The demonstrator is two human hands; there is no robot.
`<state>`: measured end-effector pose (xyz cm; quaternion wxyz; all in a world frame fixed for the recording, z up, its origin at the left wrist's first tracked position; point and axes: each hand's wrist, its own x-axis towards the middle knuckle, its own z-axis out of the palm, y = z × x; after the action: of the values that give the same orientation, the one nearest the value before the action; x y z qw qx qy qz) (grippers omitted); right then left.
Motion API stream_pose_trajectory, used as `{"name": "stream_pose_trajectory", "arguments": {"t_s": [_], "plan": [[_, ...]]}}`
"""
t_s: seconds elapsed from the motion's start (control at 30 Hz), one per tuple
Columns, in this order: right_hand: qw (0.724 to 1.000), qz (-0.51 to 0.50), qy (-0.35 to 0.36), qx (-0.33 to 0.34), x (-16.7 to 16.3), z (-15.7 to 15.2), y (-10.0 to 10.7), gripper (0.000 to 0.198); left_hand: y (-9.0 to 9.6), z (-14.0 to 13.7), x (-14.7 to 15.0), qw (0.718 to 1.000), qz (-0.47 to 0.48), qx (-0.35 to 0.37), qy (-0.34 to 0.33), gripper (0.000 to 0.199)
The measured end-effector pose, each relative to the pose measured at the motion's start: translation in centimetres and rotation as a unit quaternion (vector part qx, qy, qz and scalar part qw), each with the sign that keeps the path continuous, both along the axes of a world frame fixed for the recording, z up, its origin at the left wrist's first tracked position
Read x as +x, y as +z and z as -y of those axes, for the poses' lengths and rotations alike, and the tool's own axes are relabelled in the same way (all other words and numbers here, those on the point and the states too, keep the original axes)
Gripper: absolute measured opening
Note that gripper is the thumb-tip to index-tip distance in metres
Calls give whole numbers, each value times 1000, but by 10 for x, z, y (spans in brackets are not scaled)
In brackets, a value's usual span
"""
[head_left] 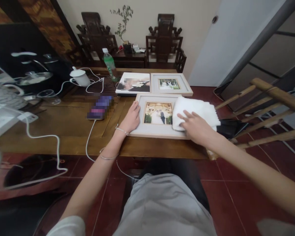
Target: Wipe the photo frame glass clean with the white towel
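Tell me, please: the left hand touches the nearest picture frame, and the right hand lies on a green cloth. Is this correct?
Not entirely: the head view shows that the cloth is white, not green. The left hand does touch the nearest picture frame, and the right hand does lie on the cloth.

A rectangular pale wooden picture frame lies face up, with a colour photo inside. A folded white fluffy cloth covers its three o'clock side.
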<state>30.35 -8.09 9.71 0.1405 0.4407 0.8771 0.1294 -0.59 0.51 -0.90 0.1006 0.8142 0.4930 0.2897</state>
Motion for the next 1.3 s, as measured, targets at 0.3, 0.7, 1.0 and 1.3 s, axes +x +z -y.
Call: {"name": "stream_pose_trajectory", "arguments": {"t_s": [0.3,0.7,1.0,1.3], "plan": [[999,-40,-29,-12,4,-7,0,47,8,4,5,1000,-28,-12,-8,58],[998,-23,5,-59,0,11,8,43,5,3,5,999,-33,-11,3,56],[990,-68,42,-117,-68,12,11,38,5,2,7,1000,-14,-10,15,52],[978,-135,116,-112,-102,-8,-4,42,10,10,6,999,30,-26,12,63]]}}
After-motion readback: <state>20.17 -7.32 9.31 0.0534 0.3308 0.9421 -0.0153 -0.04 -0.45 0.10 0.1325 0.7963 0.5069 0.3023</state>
